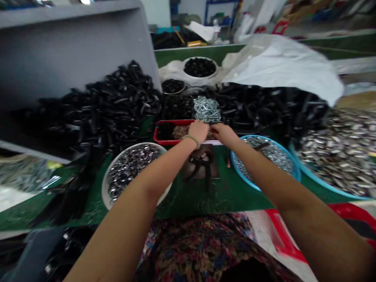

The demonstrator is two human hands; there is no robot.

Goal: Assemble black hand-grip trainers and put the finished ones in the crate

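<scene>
Left hand (198,131) and right hand (225,135) close together, not touching, over red tray (173,142); any grip hidden. Count nearby: one white bowl (105,188), two blue basins (295,166) (331,188), metal parts in all three.

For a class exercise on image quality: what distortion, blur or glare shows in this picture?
In the head view, wide-angle distortion stretches the left forearm and right forearm toward the bottom corners; the white plastic sheet looks motion-blurred; glare glints off the silver metal pieces in the wide blue plastic basin.
</scene>
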